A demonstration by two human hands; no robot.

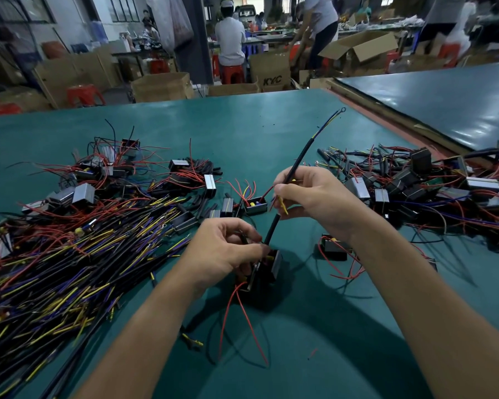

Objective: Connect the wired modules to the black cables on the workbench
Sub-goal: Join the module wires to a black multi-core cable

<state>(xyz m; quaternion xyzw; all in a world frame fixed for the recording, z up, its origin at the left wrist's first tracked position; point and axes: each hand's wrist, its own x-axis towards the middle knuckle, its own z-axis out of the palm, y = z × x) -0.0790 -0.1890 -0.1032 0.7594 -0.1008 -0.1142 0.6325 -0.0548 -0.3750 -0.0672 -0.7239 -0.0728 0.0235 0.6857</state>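
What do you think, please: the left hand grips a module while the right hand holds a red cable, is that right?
Not quite: the head view shows the right hand holding a black cable; the left hand does grip a module.

Boxy black module [267, 269], black cable [300, 156] tilted above

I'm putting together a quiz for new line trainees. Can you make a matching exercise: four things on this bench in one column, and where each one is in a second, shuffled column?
Things
1. raised black cable
2. module with red wires
3. pile of loose cables
4. lone black module

Places
A. in the left hand's grip
B. on the workbench, beside the right wrist
C. pinched by the right hand
D. spread over the workbench's left side

Pairs: 1-C, 2-A, 3-D, 4-B
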